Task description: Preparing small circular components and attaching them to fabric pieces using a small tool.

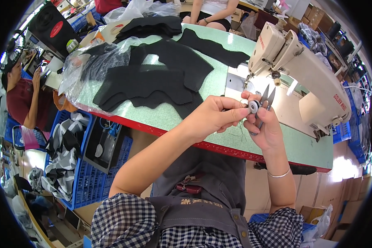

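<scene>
Over the front edge of the sewing table my two hands meet. Between thumb and fingers, my left hand (219,118) pinches a small round metal bobbin (253,107), its flat face showing. My right hand (266,128) is closed around dark pointed thread snips (269,96), blades pointing up and away from me. Its fingertips also touch or sit right beside the bobbin; the exact contact is partly hidden. Loose thread (240,124) hangs below the fingers. Just beyond my hands stands a cream sewing machine (295,70), its needle area close to my fingertips.
Black cut fabric pieces (144,84) lie on the green tabletop (219,140) to the left, partly under clear plastic (84,70). A blue crate (91,182) holding grey and black cloth stands at lower left. One person (213,14) sits across the table, another (22,99) far left.
</scene>
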The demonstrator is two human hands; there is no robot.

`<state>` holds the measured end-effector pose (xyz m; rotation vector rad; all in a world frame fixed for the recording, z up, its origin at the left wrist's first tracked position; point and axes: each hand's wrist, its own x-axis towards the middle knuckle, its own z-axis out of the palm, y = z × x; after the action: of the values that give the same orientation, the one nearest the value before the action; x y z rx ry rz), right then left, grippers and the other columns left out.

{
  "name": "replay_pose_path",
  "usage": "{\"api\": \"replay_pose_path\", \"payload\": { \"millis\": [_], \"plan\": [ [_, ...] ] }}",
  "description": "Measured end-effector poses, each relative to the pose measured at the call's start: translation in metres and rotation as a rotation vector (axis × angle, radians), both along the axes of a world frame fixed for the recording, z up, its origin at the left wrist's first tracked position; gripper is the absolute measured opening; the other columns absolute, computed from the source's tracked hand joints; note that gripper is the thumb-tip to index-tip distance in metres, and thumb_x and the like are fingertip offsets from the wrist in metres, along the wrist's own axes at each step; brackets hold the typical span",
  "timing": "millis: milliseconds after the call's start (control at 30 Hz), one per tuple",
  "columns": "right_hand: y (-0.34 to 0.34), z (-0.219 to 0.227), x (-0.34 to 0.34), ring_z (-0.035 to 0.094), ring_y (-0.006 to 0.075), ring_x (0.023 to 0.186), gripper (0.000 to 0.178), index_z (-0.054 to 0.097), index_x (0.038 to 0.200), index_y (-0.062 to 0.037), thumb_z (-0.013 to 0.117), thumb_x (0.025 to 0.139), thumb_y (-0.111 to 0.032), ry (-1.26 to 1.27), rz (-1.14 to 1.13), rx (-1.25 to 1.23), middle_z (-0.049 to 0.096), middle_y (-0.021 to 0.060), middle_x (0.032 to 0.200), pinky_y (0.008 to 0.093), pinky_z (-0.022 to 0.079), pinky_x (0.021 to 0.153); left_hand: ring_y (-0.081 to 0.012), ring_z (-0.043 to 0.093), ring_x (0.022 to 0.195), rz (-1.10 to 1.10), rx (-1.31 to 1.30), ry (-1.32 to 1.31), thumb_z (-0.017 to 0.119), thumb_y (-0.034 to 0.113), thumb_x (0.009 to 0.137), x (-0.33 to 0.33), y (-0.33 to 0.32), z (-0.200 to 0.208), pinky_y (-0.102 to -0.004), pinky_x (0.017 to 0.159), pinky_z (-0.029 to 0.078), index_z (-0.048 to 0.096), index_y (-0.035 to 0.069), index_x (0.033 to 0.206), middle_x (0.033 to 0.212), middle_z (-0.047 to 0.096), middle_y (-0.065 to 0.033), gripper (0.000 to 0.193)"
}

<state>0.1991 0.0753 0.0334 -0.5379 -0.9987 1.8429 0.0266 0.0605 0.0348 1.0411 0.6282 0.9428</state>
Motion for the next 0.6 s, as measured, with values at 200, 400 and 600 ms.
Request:
{"api": "replay_pose_path", "payload": {
  "millis": [200, 400, 600],
  "plan": [
    [0.003, -0.004, 0.006, 0.041, 0.0034, 0.065, 0.03, 0.057, 0.096, -0.0036, 0.067, 0.072, -0.017, -0.178, -0.058, 0.235, 0.047, 0.005, 0.109, 0.0158, 0.032, 0.05, -0.0014, 0.039, 0.051, 0.154, 0.043, 0.145, 0.06, 0.016, 0.081, 0.0, -0.008, 0.009, -0.0168, 0.043, 0.029, 0.065, 0.002, 0.082, 0.062, 0.051, 0.0024, 0.015],
    [0.003, 0.001, 0.002, 0.038, 0.0037, 0.06, 0.026, 0.057, 0.091, -0.0033, 0.066, 0.067, -0.008, -0.444, -0.228, 0.513, 0.049, 0.0047, 0.106, 0.0175, 0.034, 0.056, -0.0071, 0.049, 0.054, 0.419, 0.406, 0.434, 0.059, 0.01, 0.074, 0.0, -0.009, 0.006, -0.0234, 0.048, 0.037, 0.062, -0.002, 0.074, 0.06, 0.055, -0.0013, 0.012],
    [0.006, 0.003, 0.002, 0.037, 0.0025, 0.058, 0.025, 0.055, 0.087, -0.0037, 0.065, 0.064, -0.002, -0.576, -0.288, 0.613, 0.05, 0.0035, 0.104, 0.0165, 0.033, 0.053, -0.0012, 0.042, 0.057, 0.444, 0.519, 0.529, 0.056, 0.003, 0.076, -0.003, -0.016, 0.016, -0.0183, 0.049, 0.032, 0.061, -0.003, 0.075, 0.065, 0.053, 0.0017, 0.008]
  ]
}}
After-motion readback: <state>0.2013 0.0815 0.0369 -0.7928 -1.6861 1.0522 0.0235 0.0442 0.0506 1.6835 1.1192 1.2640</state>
